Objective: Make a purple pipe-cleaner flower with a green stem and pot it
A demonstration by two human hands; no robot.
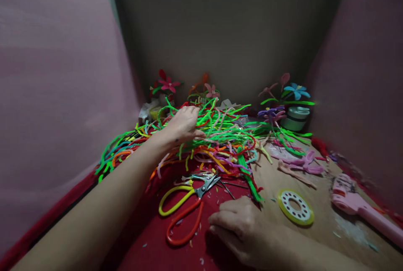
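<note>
My left hand [185, 124] reaches over a heap of fuzzy pipe cleaners [220, 126], mostly green with red, orange, pink and purple ones among them. Its thumb stands apart from the bent fingers, whose tips are partly hidden at the heap. Low in the view, my right hand [236, 224] rests on the red cloth [151, 241], fingers curled together; anything inside them is hidden. Between the hands lie scissors [201, 191] with one yellow and one red handle loop, their blades parted a little. A bundle of green pipe cleaners [248, 174] lies just beyond my right hand.
To the right, a yellow-rimmed tape roll [296, 208] and a pink glue gun [362, 208] lie on a brown board [324, 229]. Pipe-cleaner flowers [297, 90] stand along the back near a pale green pot [296, 117]. Pink walls [63, 73] close in both sides.
</note>
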